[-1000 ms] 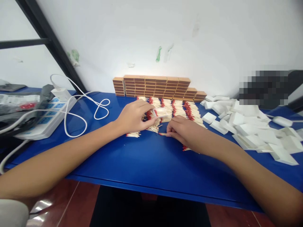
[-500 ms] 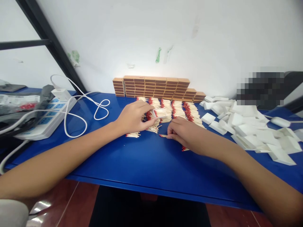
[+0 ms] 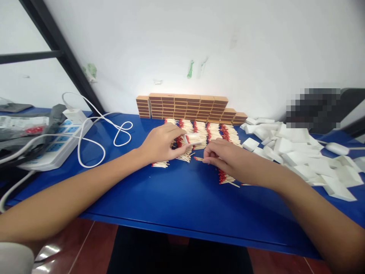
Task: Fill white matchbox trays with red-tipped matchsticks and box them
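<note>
My left hand (image 3: pixel 162 141) grips a small white matchbox tray (image 3: pixel 193 138) between thumb and fingers, and pale matchsticks show inside it. To its right, my right hand (image 3: pixel 219 153) pinches a few red-tipped matches (image 3: pixel 199 158), their heads pointing left. Behind both hands lie several rows of loose matches (image 3: pixel 213 131) with red heads on the left. A smaller bunch of matches (image 3: pixel 225 177) rests below my right hand, and another bunch (image 3: pixel 160 164) pokes out below my left wrist.
Brown matchboxes (image 3: pixel 188 107) are stacked along the wall behind the matches. A heap of white trays (image 3: pixel 299 150) covers the right of the blue table (image 3: pixel 171 205). On the left are a power strip (image 3: pixel 57 146), a white cable (image 3: pixel 104 146) and grey plastic packaging (image 3: pixel 25 129).
My right hand has lifted slightly and shifted a little to the right with its matches, uncovering more of the bunch below. My left hand keeps the tray almost in place, tilted a bit differently.
</note>
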Motion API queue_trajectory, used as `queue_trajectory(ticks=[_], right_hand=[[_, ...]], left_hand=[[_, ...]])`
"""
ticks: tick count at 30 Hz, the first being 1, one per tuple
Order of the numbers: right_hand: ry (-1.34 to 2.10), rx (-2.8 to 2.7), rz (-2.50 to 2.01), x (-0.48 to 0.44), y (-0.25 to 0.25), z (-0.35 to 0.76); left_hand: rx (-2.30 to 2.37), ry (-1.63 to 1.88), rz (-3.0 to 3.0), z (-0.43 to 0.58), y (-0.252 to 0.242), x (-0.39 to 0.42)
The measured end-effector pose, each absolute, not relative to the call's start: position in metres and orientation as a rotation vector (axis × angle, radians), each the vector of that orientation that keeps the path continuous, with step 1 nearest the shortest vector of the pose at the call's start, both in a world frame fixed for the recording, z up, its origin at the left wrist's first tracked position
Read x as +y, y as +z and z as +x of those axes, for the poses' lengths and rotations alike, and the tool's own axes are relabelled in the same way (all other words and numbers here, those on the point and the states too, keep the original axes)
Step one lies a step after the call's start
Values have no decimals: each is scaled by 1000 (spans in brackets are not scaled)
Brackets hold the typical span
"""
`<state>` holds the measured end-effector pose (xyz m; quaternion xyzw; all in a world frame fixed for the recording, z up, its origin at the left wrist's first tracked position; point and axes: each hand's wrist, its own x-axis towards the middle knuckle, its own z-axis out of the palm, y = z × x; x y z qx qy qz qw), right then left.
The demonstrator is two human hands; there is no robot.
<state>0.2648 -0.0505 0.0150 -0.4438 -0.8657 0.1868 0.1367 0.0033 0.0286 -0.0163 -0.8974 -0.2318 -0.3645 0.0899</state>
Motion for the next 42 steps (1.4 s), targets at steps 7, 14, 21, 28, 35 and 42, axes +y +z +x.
queue_trajectory(ticks=[7, 14, 21, 28, 35, 42], right_hand=[[406, -2333, -1276, -38, 13, 267], [201, -2337, -1164, -35, 4, 258], [45, -2352, -1116, -34, 4, 258], [39, -2359, -1066, -36, 6, 256], [58, -2356, -1045, -42, 12, 255], [216, -2482, -1105, -41, -2, 253]], left_hand=[[-478, -996, -2786, 4, -13, 21], [-387, -1028, -2810, 7, -10, 18], [-371, -1038, -2819, 8, -9, 17], [-394, -1039, -2837, 8, -10, 17], [-600, -1043, -2763, 6, -12, 22], [-679, -1053, -2697, 5, -13, 23]])
